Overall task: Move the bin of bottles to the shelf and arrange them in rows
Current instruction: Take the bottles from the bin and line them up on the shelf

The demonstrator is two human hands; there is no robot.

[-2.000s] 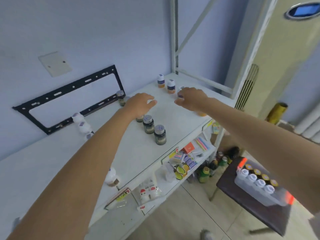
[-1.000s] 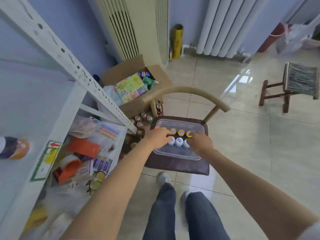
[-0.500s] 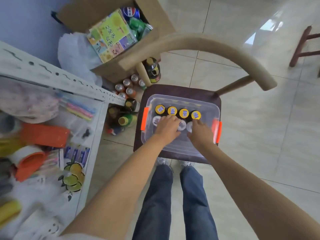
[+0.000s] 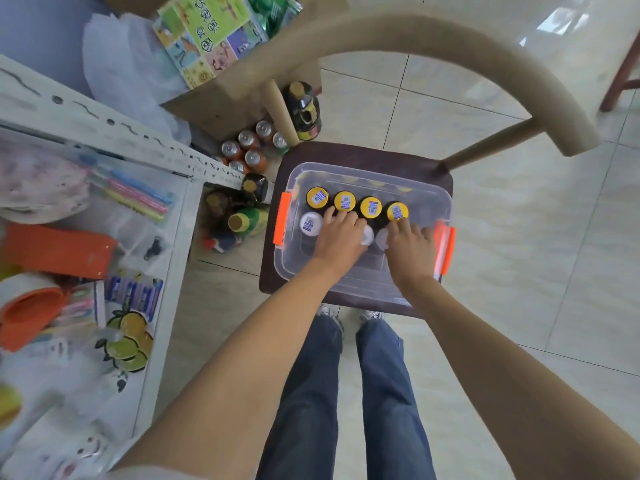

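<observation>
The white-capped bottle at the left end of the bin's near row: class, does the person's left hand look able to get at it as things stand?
Probably yes. The white-capped bottle stands uncovered just left of the left hand, which is already inside the open-topped bin. Nothing lies over its cap, though neighbouring bottles crowd it.

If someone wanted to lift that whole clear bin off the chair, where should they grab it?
Probably by its two short ends, one hand from each side. The clear bin has an orange latch handle on the left end and another on the right end, and the bottles make it heavy, so a balanced two-sided grip under the rim looks safest.
</observation>
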